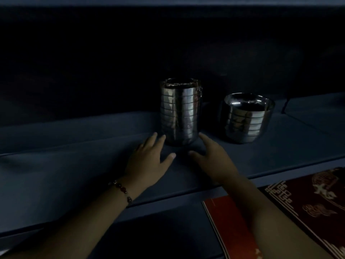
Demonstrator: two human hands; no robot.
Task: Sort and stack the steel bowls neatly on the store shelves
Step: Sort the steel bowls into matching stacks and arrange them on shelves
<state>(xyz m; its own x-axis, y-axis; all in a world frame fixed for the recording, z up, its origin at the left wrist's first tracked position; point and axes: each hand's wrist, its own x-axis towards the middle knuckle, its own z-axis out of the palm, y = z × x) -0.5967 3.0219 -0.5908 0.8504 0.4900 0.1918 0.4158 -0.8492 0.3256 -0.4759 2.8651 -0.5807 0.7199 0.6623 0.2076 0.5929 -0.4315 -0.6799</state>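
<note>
So two stacks of steel bowls are being kept on a dim blue-grey shelf [74, 165]. The tall stack [180, 112] is sitting upright near the middle, with many rims showing as thin bands down its side. The short stack [246, 118] is parked to the right of it, a bit apart, not touching, and its top bowl is seen open and empty-looking, though the light is pretty poor.

Both hands are being held low at the foot of the tall stack, one on each side. The left hand [149, 159] is spread with straight fingers, fingertips right at the stack's lower left edge; whether they are actually touching the steel can't be told. The right hand [211, 157] is likewise opened out, fingers pointed at the stack's lower right edge, thumb stretched toward the middle. Nothing is being gripped by either one. A beaded bracelet [122, 190] is being worn on the left wrist.

Lower right, a red booklet [227, 227] and a dark red patterned box [308, 202] are partly covered by the right forearm. The back of the shelf is lost in shadow.
</note>
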